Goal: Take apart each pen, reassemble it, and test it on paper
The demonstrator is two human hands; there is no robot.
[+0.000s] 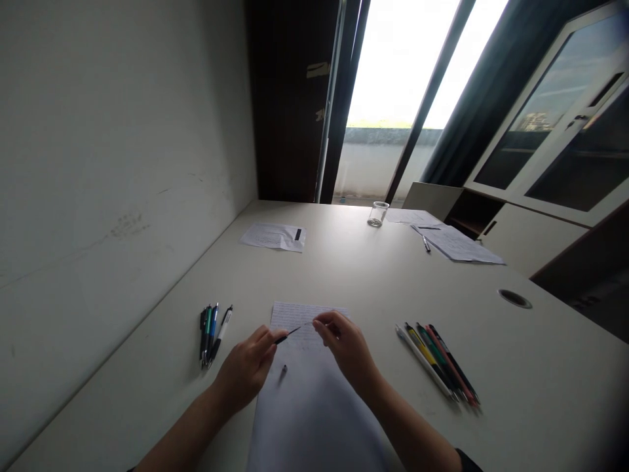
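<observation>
My left hand (249, 366) is closed on a dark pen barrel (281, 339), tilted up to the right. A thin pen refill (295, 330) sticks out of the barrel toward my right hand (344, 347). The fingers of that hand are pinched at the refill's far end; the tip between them is hidden. Below both hands a sheet of paper (314, 406) lies on the table, with lines of writing on its upper part. A small dark pen piece (284, 372) rests on the paper beside my left hand.
Several pens (209, 334) lie at the left and several more pens (437, 364) at the right of the white table (344, 275). Farther back are a folded paper (274, 236), a glass (378, 214), a paper stack (462, 244) and a single pen (426, 244). A wall (122, 164) borders the left.
</observation>
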